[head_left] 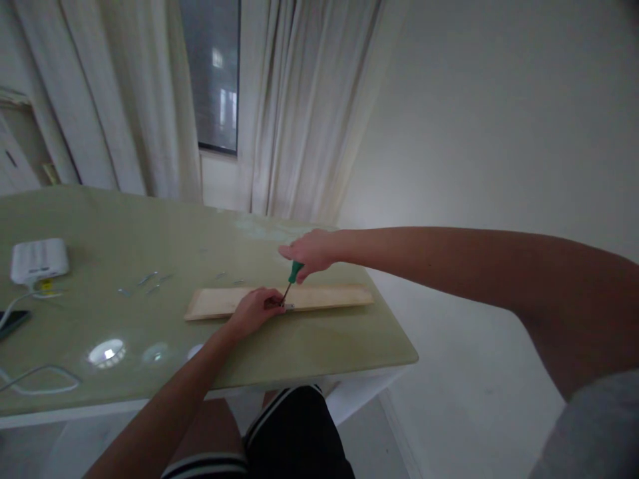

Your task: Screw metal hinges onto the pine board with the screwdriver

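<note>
Read as a clock dial centred on the board, with twelve pointing away from the person, a grey sleeve (pixel 589 432) lies toward four and black shorts (pixel 299 432) with pale stripes toward six. The green tabletop (pixel 349 352) spreads above the knees, and a white cable (pixel 47 391) curls on it between eight and nine. The wooden board (pixel 329 299) lies flat near the table's close edge, its length running from nine to three.

At its near edge sits a small metal plate (pixel 289 307). The left hand (pixel 255 311) comes in from seven, resting at the board with fingers drawn together beside the plate; whether they pinch it, I cannot tell. The right hand (pixel 312 254), toward one, grasps the green handle of a screwdriver (pixel 295 271), whose shaft slants down toward seven, its tip hardly visible by the left fingers.

A dark flat object (pixel 14 323) lies at nine. Several small metal pieces (pixel 154 287) are scattered nearer the board, just past nine. A white box (pixel 40 261) with a cable stands between nine and ten. Farthest off, pale curtains (pixel 309 120) hang at twelve, a dark window (pixel 214 80) shows at eleven, and a plain wall (pixel 474 133) fills two.
</note>
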Motion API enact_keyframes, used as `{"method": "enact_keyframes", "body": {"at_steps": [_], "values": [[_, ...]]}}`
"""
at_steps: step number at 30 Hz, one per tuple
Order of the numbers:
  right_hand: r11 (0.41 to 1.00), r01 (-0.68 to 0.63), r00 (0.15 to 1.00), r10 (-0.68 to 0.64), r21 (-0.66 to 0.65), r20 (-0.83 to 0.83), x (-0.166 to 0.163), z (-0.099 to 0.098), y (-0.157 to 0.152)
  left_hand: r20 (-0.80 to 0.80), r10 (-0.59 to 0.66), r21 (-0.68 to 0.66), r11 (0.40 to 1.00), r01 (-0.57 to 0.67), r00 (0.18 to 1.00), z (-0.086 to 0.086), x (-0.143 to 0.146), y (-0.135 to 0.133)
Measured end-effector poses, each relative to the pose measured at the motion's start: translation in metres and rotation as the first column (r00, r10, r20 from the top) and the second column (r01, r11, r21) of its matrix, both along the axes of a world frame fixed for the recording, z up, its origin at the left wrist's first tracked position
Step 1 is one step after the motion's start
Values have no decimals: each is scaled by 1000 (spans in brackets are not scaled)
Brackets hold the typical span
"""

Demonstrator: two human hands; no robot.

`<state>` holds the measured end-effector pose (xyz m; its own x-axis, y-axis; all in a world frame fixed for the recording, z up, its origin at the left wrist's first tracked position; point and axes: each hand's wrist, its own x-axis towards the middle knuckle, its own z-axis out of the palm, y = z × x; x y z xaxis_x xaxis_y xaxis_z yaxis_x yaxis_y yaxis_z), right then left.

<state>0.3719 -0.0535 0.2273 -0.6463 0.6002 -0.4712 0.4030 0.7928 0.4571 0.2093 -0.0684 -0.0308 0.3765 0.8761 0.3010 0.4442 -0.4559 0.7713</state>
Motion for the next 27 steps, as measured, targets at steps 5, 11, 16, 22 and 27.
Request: {"method": "enact_keyframes", "body": {"at_steps": [5, 11, 16, 22, 27], "values": [[951, -305, 948, 308, -49, 84, 2, 1, -1, 9, -2, -7, 1000, 2, 1000, -2, -1, 1], [960, 256, 966, -259, -113, -17, -8, -8, -5, -9, 18, 3, 1000, -18, 1000, 1, 0, 0], [966, -251, 967, 253, -55, 19, 2, -2, -6, -12, 17, 8, 1000, -17, 1000, -1, 0, 0], [995, 88, 996, -89, -46, -31, -16, -13, 1, -15, 7, 7, 1000, -7, 1000, -2, -1, 1], [997, 50, 996, -54, -64, -69, -11, -11, 1, -10, 2, 0, 1000, -2, 1000, -7, -3, 4]]}}
